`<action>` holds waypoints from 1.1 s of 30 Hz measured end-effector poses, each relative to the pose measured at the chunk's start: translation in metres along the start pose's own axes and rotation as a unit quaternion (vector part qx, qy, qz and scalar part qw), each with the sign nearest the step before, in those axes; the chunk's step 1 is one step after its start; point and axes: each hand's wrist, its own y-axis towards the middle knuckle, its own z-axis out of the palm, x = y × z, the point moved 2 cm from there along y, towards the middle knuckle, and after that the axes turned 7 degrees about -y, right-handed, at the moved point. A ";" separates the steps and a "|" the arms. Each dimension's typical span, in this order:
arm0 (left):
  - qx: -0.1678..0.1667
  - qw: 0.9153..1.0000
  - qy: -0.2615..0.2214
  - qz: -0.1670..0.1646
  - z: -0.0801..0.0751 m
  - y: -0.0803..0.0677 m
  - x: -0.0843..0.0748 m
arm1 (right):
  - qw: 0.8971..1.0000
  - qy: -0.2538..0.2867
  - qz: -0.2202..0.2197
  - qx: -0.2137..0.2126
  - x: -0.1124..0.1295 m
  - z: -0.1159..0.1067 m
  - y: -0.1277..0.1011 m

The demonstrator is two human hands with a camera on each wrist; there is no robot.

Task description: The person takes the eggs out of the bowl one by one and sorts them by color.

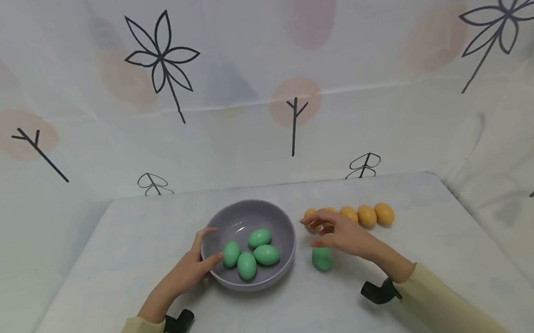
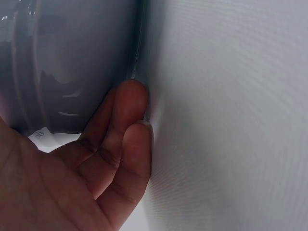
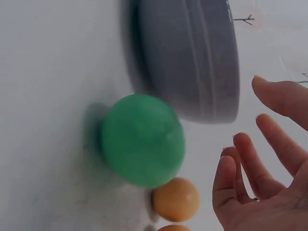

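Observation:
A grey bowl stands mid-table with several green eggs inside. My left hand rests against its left side, thumb near the rim; in the left wrist view my fingers lie lightly bent on the bowl's outer wall. One more green egg lies on the table right of the bowl. My right hand hovers just above it, fingers spread and holding nothing. The right wrist view shows that egg beside the bowl, clear of the fingers.
A row of several orange eggs lies behind my right hand; one of them sits close to the green egg. The white table is walled by a patterned cloth backdrop on three sides.

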 end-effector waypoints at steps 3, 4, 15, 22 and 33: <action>-0.002 1.000 -0.005 0.000 -0.001 0.000 0.000 | 1.000 0.009 0.000 0.010 0.010 0.002 0.012; -0.002 1.000 -0.006 0.000 -0.001 0.000 0.000 | 1.000 0.014 0.001 0.015 0.013 0.002 0.016; -0.007 1.000 -0.010 0.001 0.001 0.000 -0.001 | 0.997 0.036 -0.050 0.047 0.038 0.016 0.048; -0.004 1.000 -0.005 0.000 0.001 -0.001 -0.002 | 0.994 0.017 -0.060 0.086 0.051 0.022 0.059; 0.003 1.000 -0.013 0.000 0.001 0.000 -0.001 | 0.978 -0.025 -0.089 0.189 0.078 0.040 0.089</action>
